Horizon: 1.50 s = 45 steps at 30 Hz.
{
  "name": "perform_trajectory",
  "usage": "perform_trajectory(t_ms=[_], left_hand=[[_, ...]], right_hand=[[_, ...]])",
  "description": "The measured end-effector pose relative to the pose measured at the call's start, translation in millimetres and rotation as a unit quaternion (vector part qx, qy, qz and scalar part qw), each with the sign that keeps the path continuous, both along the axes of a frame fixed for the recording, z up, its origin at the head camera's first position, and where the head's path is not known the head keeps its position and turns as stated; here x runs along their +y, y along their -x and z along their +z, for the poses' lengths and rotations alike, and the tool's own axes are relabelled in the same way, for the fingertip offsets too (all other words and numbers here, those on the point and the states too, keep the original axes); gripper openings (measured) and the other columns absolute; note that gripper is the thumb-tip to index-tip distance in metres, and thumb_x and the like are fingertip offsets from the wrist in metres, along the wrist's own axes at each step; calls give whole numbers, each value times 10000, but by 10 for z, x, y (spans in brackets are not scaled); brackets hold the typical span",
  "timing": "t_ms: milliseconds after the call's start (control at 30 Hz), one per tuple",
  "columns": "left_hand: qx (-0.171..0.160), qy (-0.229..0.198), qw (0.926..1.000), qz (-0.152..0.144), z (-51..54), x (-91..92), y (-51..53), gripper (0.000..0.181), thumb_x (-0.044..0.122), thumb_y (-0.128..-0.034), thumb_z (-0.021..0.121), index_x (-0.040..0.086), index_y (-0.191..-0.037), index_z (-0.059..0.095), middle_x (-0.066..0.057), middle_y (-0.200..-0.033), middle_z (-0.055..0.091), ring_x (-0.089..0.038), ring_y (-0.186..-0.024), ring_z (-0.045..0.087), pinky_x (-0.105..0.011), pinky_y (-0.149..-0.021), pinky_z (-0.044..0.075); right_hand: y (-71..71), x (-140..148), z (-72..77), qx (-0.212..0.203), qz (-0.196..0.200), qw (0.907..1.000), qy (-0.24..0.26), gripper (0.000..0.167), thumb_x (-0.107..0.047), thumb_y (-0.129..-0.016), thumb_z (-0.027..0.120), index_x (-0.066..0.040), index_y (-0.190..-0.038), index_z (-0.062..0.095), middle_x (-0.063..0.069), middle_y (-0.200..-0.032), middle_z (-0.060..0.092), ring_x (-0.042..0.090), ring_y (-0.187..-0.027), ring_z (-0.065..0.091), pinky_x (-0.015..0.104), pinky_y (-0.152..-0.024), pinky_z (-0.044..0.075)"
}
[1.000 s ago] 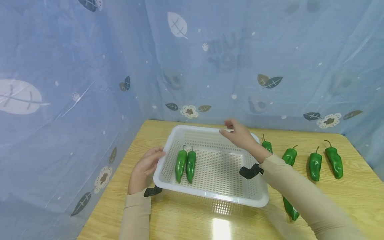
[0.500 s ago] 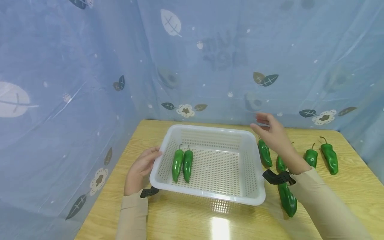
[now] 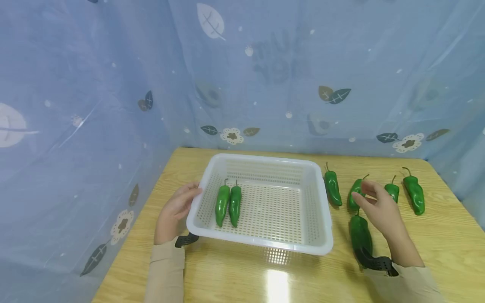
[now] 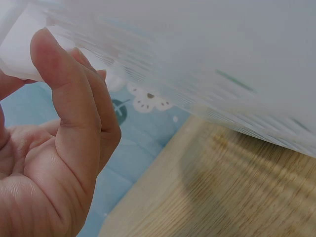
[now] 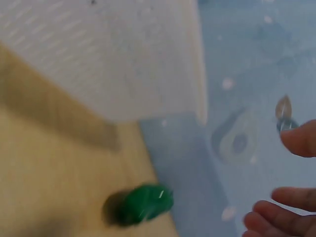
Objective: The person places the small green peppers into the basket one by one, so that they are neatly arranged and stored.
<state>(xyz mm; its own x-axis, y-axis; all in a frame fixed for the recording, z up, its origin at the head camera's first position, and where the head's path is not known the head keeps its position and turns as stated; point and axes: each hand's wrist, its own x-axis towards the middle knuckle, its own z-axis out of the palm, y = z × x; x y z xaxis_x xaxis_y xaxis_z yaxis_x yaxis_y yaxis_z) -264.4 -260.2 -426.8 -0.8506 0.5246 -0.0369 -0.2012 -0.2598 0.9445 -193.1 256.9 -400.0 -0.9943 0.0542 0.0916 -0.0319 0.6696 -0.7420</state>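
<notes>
Basket: the white basket (image 3: 261, 245) is a rounded rectangle with a smooth, thick rim, its walls and base pierced by rows of small openings; it sits mid-table, and whether the whole base rests on the surface I cannot tell.
Peppers inside: a lighter green pepper (image 3: 222, 205) and a darker green pepper (image 3: 235, 206) lie side by side at the basket's left end, both glossy and tapering, thin stems toward the far wall.
Left hand: the left hand (image 3: 173, 211) has bent fingers clamped on the basket's left rim.
Right hand: the right hand (image 3: 383, 209) holds nothing, its thumb and fingers apart in a loose curve among the peppers; contact with any of them I cannot tell.
Peppers outside: right of the basket lie a slender pepper (image 3: 332, 188) just beside its wall, a partly covered pepper (image 3: 355, 195) by the fingertips, a plump pepper (image 3: 361, 233) nearer the body, a half-hidden pepper (image 3: 392, 192) behind the hand and a lumpy pepper (image 3: 415, 195) farthest right, all with a waxy shine.
Table: the table (image 3: 227, 277) has pale yellow wood grain and a bright reflection.
Backdrop: the blue sheet (image 3: 265, 84) is creased, slightly shiny, printed with leaves and flowers.
Sleeves: the beige sleeves (image 3: 165, 273) are plain fabric.
</notes>
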Motion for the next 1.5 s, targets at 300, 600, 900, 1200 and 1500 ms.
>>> perform_trajectory(t_ms=[300,600,900,1200,1500], left_hand=[[-36,149,9998,101,23,-10,5,311,-8,-1002,327,-172,-1267,321,-94,-1087,661,-212,-990,667,-366,-848,562],[129,-78,9999,26,-85,-24,45,248,-35,-1002,286,-70,-1205,425,-99,-1062,658,-201,-955,679,-344,-801,577],[251,-200,9995,-82,-131,-44,55,280,-50,-999,260,-18,-1163,484,-90,-1055,665,-194,-945,682,-328,-784,583],[244,-155,9995,-123,-57,-19,28,261,-39,-998,284,-109,-1216,410,-92,-1078,664,-200,-965,678,-349,-814,572],[192,-86,9998,24,-85,-18,36,268,-40,-998,287,-97,-1223,421,-108,-1086,657,-211,-973,675,-356,-810,573]], right_hand=[[-244,174,-322,-365,310,9974,-537,598,-308,-981,507,134,-1355,357,364,-1333,409,508,-1176,424,561,-877,459],[-325,254,-546,-311,585,9962,-567,549,-251,-964,549,128,-1331,396,355,-1307,440,522,-1141,448,582,-842,495],[-333,254,-662,-486,849,9942,-448,587,-244,-947,574,78,-1389,359,392,-1362,361,593,-1146,423,638,-801,489],[-333,183,-735,-557,715,9951,-400,611,-256,-919,619,46,-1391,377,366,-1387,360,575,-1225,338,697,-870,372],[-316,172,-762,-552,514,9960,-485,569,-269,-918,623,22,-1364,422,330,-1371,415,562,-1226,355,689,-868,379]])
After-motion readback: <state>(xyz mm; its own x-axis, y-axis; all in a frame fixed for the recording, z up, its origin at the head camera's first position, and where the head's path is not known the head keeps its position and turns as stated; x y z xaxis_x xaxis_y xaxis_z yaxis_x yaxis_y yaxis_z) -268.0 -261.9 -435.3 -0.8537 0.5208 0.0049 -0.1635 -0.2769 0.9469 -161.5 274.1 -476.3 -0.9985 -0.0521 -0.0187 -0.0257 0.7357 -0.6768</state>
